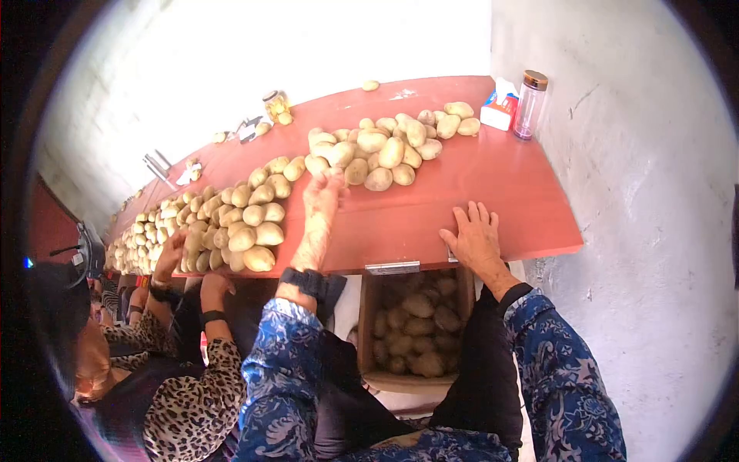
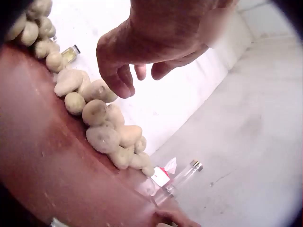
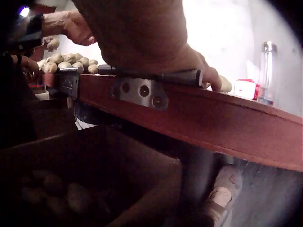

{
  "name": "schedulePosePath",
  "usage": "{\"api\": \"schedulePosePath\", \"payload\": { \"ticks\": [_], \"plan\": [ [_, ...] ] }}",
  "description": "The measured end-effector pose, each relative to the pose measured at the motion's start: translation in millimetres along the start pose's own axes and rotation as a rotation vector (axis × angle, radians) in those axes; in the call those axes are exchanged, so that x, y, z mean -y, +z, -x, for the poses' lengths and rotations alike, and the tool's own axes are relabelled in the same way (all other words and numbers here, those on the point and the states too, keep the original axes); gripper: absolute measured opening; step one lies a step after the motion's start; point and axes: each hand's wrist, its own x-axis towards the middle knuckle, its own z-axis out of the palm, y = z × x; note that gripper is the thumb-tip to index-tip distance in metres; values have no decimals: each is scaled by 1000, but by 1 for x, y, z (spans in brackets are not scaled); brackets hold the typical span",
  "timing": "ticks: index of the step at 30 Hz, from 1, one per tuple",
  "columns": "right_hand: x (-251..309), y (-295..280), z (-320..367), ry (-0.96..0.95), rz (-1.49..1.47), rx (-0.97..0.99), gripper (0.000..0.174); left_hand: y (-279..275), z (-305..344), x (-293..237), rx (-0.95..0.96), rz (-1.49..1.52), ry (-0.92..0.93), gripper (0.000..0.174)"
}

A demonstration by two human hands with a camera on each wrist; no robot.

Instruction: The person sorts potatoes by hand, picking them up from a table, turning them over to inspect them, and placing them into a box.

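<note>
My left hand (image 1: 322,206) hovers over the red table (image 1: 385,223), at the near side of a pile of pale potatoes (image 1: 391,152). In the left wrist view this hand (image 2: 156,42) has loosely bent fingers, with nothing between thumb and fingertips. Palm down near the table's front edge, my right hand (image 1: 475,239) has its fingers spread and holds nothing. Below it in the right wrist view, a dark rod-like handle (image 3: 180,77) lies along the edge above a metal plate with holes (image 3: 142,92).
A brown bin (image 1: 369,369) of potatoes stands between my knees under the table. Another large potato heap (image 1: 239,223) lies to the left, beside a person in leopard-print sleeves (image 1: 196,404). A tissue box (image 1: 500,106) and a clear bottle (image 1: 530,106) stand by the right wall.
</note>
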Motion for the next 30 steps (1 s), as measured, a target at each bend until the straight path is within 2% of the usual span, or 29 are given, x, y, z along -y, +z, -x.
{"api": "schedulePosePath", "payload": {
  "ticks": [1, 2, 3, 5, 6, 7, 9, 10, 11, 13, 15, 17, 18, 20, 21, 23, 25, 27, 28, 29, 30],
  "plan": [
    [1, -1, 0, 13, -5, 17, 55, -6, -8, 0, 35, -23, 176, 24],
    [1, -1, -1, 26, -7, 32, 55, -24, -43, 22, -47, -222, 14, 27],
    [1, -1, -1, 28, -7, 26, 55, -20, -52, 18, -44, -222, 19, 27],
    [0, 0, 0, 17, 35, 16, 57, -9, -57, -1, -152, -564, 265, 32],
    [0, 1, 1, 17, 37, 15, 57, 1, -58, -16, -116, -626, 137, 40],
    [0, 1, 1, 22, 32, 18, 57, 3, -63, -15, -117, -622, 139, 40],
    [0, 2, 0, 21, 29, 14, 57, 5, -78, -9, -14, -847, 318, 46],
    [1, 0, 0, 23, 29, 19, 57, 4, -98, 13, -58, -935, 411, 48],
    [1, 0, 0, 28, 30, 24, 57, -2, -111, 36, -59, -932, 414, 48],
    [0, 2, 0, 34, 32, 29, 57, 7, -105, 33, 63, -1145, 435, 45],
    [0, 2, -1, 38, 28, 36, 57, 9, -107, 39, 94, -1144, 423, 44],
    [1, -1, -2, 53, -4, 83, 58, 2, -124, 62, 164, -511, 96, 45],
    [-1, -1, -3, 54, -1, 77, 58, 2, -129, 72, 165, -509, 102, 45],
    [-1, 2, -1, 27, 9, 27, 58, 6, -126, 74, -7, -163, 84, 42],
    [-1, 2, 0, 26, 5, 19, 58, 1, -124, 73, -6, -166, 92, 42],
    [1, -3, -1, 57, 10, 54, 59, -1, -110, 50, -125, -807, 374, 38],
    [0, -2, -2, 47, 2, 29, 59, -9, -118, 60, -133, -734, 403, 34],
    [0, 1, 1, 39, -7, 19, 58, -9, -92, 40, -190, -229, 247, 33],
    [-1, 3, 1, 30, 9, -9, 58, -12, -78, 28, -122, -75, 131, 35],
    [-1, 4, -1, 21, 25, -39, 57, -12, -63, 12, -125, -82, 127, 35],
    [0, 3, -1, 23, 17, -33, 57, -11, -46, -5, -100, -30, -8, 34]
  ]
}}
